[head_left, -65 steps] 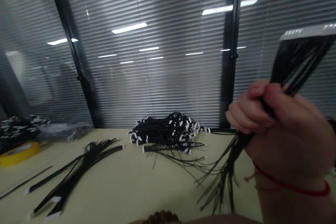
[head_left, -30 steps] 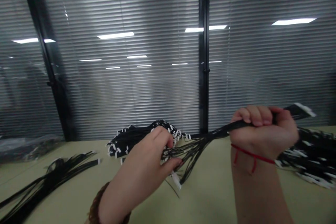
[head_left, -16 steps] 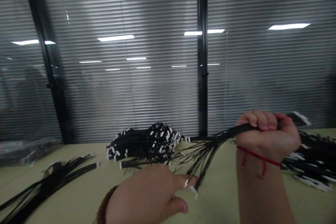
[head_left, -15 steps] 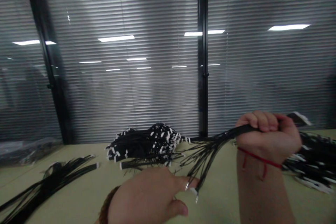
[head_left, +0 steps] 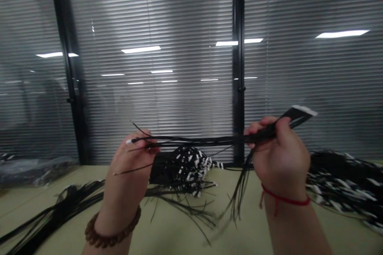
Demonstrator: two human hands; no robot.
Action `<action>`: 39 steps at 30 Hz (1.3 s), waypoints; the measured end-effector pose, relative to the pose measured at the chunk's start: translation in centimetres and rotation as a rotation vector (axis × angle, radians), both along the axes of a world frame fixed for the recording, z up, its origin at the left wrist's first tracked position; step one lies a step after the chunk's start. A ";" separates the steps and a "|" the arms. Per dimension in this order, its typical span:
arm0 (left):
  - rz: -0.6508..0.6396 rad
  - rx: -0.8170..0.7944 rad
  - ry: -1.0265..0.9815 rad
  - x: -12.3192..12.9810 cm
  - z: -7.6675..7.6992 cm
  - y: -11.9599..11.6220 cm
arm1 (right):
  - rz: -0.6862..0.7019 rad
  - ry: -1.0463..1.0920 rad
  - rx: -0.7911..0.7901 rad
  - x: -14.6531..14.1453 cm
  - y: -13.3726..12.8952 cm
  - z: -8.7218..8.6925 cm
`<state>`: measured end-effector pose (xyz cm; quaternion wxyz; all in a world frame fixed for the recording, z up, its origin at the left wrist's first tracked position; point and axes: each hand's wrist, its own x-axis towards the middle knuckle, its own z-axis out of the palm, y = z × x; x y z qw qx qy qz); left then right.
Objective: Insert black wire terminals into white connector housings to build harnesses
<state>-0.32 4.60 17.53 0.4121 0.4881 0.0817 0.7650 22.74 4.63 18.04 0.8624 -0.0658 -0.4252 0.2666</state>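
- Blinds (head_left: 191, 28) fill the background behind dark frames (head_left: 238, 63); the shapes beyond are too dim to name.
- The pale table (head_left: 242, 239) is cut off at the lower edge.
- The held cable (head_left: 227, 140) stretches nearly level above the table, between the hands.
- Right hand (head_left: 281, 151): upright, palm toward the camera, thumb and fingers clamped around the cable just below its white connector (head_left: 303, 110); loose strands hang beneath, their tips blurred.
- Left hand (head_left: 131, 163): raised, wrist upright, fingers curled on the strands' far ends; the thumb is hard to make out. A few ends poke past it.
- Both forearms run out of frame.
- Left forearm and hand partly hide the middle pile (head_left: 191, 171) and left bundle (head_left: 62, 205).
- The right pile (head_left: 344, 183) and plastic bag (head_left: 42, 171) are cut off; the bag's contents are unclear.
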 end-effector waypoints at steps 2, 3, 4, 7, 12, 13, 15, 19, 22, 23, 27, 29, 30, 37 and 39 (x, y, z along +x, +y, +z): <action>-0.029 -0.031 -0.087 -0.1 0.2 0.2 | 0.012 -0.111 -0.073 -0.5 0.4 -0.3; -0.044 -0.043 -0.135 -0.2 0.4 0.3 | 0.026 -0.176 -0.108 -0.6 0.5 -0.4; -0.056 -0.053 -0.176 -0.4 0.5 0.6 | 0.045 -0.249 -0.144 -0.6 0.6 -0.5; -0.079 -0.068 -0.255 -1.1 0.8 1.2 | 0.112 -0.472 -0.244 -0.5 0.7 -0.8; -0.126 -0.064 -0.269 -2.3 1.1 1.3 | 0.158 -0.671 -0.307 -0.2 0.7 -0.9; -0.148 -0.062 -0.240 -2.4 1.0 1.2 | 0.161 -0.685 -0.311 -0.1 0.8 -1.0; -0.211 -0.074 -0.118 -2.4 0.9 1.1 | 0.155 -0.683 -0.312 -0.1 1.1 -1.1; -0.335 -0.198 0.380 -2.3 -0.2 1.8 | 0.088 -0.547 -0.278 -0.2 1.8 -1.2; -0.349 -0.250 0.706 -2.3 -1.1 2.6 | -0.002 -0.347 -0.212 -0.2 2.2 -1.2; -0.339 -0.249 0.777 -2.3 -1.3 2.7 | -0.028 -0.284 -0.187 -0.2 2.3 -1.2; -0.230 -0.261 1.005 -2.1 -2.0 3.4 | -0.058 -0.168 -0.130 -0.2 2.3 -1.2; -0.113 -0.272 1.051 -1.6 -2.5 4.0 | -0.041 -0.172 -0.116 -0.5 2.1 -1.1; -0.043 -0.276 1.044 -1.2 -2.7 4.4 | -0.032 -0.177 -0.107 -0.6 1.9 -1.1; 0.135 -0.318 0.919 0.0 -2.7 5.5 | -0.046 -0.285 -0.127 -0.7 1.2 -1.3; 0.098 -0.304 0.951 -0.4 -2.4 5.1 | -0.048 -0.374 -0.170 -0.6 1.6 -1.5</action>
